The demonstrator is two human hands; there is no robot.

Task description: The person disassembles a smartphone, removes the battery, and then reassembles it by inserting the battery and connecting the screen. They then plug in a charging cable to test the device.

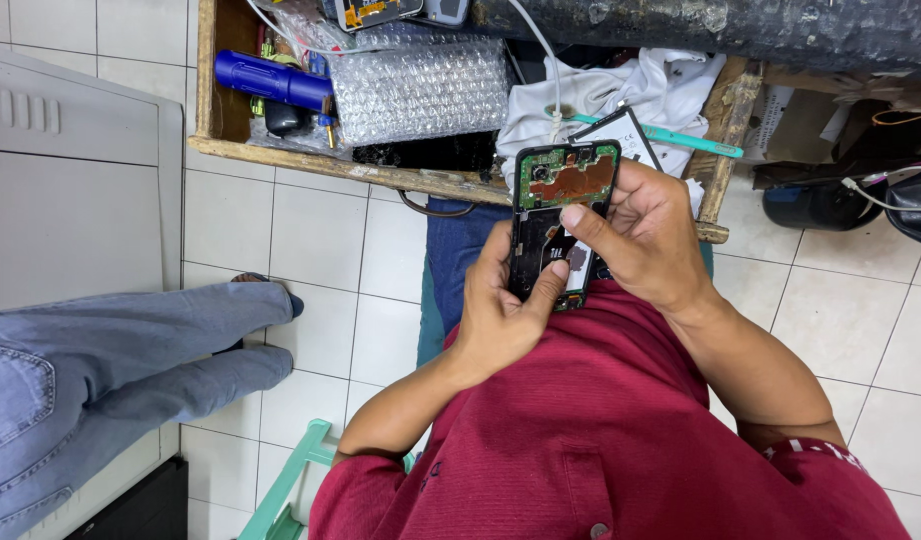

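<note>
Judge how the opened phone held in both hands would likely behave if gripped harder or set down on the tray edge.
The opened phone looks stiff: it spans between the left hand and right hand without sagging. It is probably fragile, since its circuit board lies bare. Flat and thin, it should not roll, though it could slide off the narrow wooden tray edge.

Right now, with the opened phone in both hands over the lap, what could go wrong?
1. The opened phone is held in mid-air past the wooden tray edge; a slip would likely drop it to the tiled floor.
2. The left hand thumb and right hand fingers press on exposed internals; these could get damaged.
3. Another person's legs stand close; a bump could jolt the grip.
</note>
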